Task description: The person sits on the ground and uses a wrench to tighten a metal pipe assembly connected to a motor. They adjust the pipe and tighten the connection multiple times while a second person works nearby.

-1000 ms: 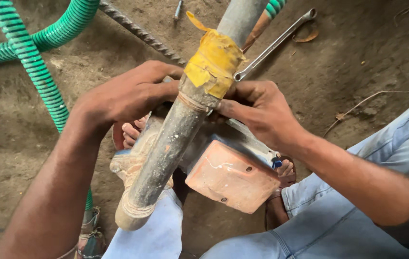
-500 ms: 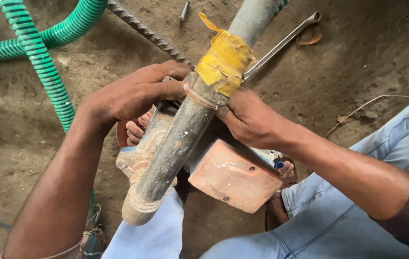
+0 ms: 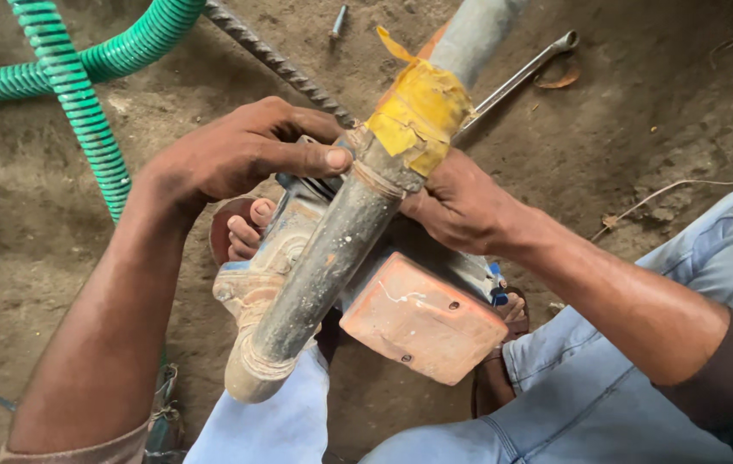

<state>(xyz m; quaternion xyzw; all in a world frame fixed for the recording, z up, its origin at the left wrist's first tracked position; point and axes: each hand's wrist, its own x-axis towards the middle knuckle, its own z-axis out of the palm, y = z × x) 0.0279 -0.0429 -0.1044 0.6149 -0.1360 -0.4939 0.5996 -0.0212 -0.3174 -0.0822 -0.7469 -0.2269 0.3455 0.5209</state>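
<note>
At the far left a green ribbed hose [image 3: 83, 112] loops over the bare dirt ground [image 3: 641, 129]. Right of it, the left hand [image 3: 242, 155] comes in from the lower left with fingers curled loosely, not a fist; its thumb [image 3: 315, 159] lies flat and presses its tip against the side of the pipe [image 3: 332, 249], just below the tape. Under that hand a bare foot [image 3: 246, 232] shows its toes beside the pump [image 3: 272, 266], a worn, dirty casting that sits on the ground between the person's knees. The pipe is grey, scuffed and rust-flecked; it slants from a flared end at the lower middle up toward the top right, lying across the pump. A band of yellow tape [image 3: 422, 116] is wrapped around it higher up, crinkled, with a loose tail sticking up. A twisted steel rebar [image 3: 280, 64] lies on the ground behind. An orange box [image 3: 422, 318] with small screw holes sits on the pump just right of the pipe. The right hand [image 3: 465, 206] is wrapped on the pipe's far side just under the tape, fingers hidden behind it, so the closeness of its grip cannot be told. Beyond, a spanner [image 3: 521, 77] lies on the dirt.
</note>
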